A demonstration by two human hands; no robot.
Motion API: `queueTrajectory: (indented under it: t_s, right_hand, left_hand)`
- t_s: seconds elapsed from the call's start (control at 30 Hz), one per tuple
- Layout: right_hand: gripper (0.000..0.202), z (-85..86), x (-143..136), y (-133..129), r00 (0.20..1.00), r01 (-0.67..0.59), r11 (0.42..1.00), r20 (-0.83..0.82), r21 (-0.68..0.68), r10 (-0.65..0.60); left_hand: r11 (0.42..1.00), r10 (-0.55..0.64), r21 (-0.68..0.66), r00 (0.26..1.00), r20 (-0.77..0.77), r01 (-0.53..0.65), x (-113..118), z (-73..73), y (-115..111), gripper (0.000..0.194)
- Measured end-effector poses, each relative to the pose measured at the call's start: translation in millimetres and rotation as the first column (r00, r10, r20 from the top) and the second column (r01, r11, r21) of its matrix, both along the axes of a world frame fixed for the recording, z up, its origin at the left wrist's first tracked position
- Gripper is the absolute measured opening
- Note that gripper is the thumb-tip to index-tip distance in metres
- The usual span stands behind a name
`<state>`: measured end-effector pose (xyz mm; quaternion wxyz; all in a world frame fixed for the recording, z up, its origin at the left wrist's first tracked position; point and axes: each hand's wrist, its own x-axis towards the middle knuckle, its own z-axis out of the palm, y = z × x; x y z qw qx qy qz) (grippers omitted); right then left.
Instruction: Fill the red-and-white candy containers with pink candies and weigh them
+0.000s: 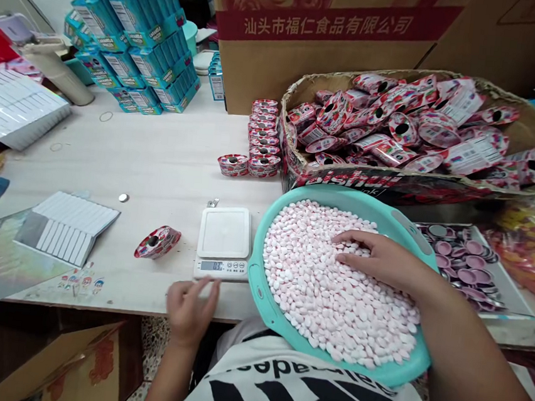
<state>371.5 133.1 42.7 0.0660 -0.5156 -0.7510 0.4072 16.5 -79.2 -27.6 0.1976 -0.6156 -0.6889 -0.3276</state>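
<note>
My right hand (375, 258) rests on a heap of small pale-pink candies (317, 274) in an oval teal basin (258, 294). Its thumb and forefinger are apart, with the fingertips at the candies. My left hand (192, 307) hovers at the table's front edge, just below a small white digital scale (224, 234). Its fingers are bent but apart, and nothing shows in them. The scale's plate is bare and its display is lit. Left of the scale lies one red printed packet (157, 242) with a dark round hole at its end.
A cut-down carton (293, 171) full of similar packets stands behind the basin, beside a row of packets (265, 137). Pink round caps (472, 264) fill a tray at right. Stacked teal boxes (135, 49), a white ribbed tray (66, 225) and a small disc (123, 198) are at left.
</note>
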Motion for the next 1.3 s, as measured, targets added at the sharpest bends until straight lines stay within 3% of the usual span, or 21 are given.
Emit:
queueTrajectory:
  t_s: [0.07,0.13,0.2,0.33,0.57,0.8,1.17,1.23,1.3]
  right_hand:
    - [0.039,0.0,0.4,-0.5,1.0,-0.007,1.0,-0.002,0.003,0.007]
    - [0.039,0.9,0.6,-1.0,1.0,-0.013,1.0,0.0,0.0,0.013]
    - [0.039,2.5,0.5,-1.4,1.0,-0.018,1.0,0.003,-0.009,0.018]
    - [0.039,5.7,-0.6,-1.7,1.0,-0.015,1.0,0.001,-0.014,0.015]
    - [0.036,9.5,-2.5,-3.3,1.0,-0.021,1.0,-0.016,-0.022,0.021]
    - [0.038,16.4,-7.0,-4.7,1.0,-0.012,1.0,-0.014,-0.022,0.012]
    - [0.04,10.2,-3.6,-3.9,1.0,-0.017,0.999,-0.027,-0.029,0.016]
    - [0.04,10.4,-3.4,-3.8,0.999,-0.016,1.0,-0.038,-0.027,0.015]
    - [0.039,10.1,-3.0,-3.4,0.999,-0.013,1.0,-0.041,-0.026,0.012]
  left_hand:
    - [0.975,-0.121,-0.184,0.992,0.028,0.124,16.5,-1.0,3.0,0.03]
    - [0.94,-0.127,-0.314,0.991,0.046,0.135,24.1,-0.1,8.7,0.031]
    - [0.925,-0.108,-0.363,0.994,0.031,0.112,25.4,1.1,13.1,0.033]
    - [0.93,-0.111,-0.354,0.993,-0.031,0.093,22.9,0.8,14.1,0.033]
    - [0.902,-0.155,-0.407,0.988,-0.001,0.141,22.2,-2.0,11.4,0.027]
    - [0.912,-0.143,-0.389,0.99,-0.006,0.129,22.6,-2.6,11.6,0.031]
    - [0.892,-0.128,-0.426,0.988,0.089,0.154,23.8,-2.2,11.2,0.03]
    - [0.91,-0.104,-0.379,0.978,0.183,0.167,21.8,-0.5,8.0,0.037]
    - [0.966,0.013,-0.253,0.961,0.276,0.06,11.1,6.8,7.6,0.049]
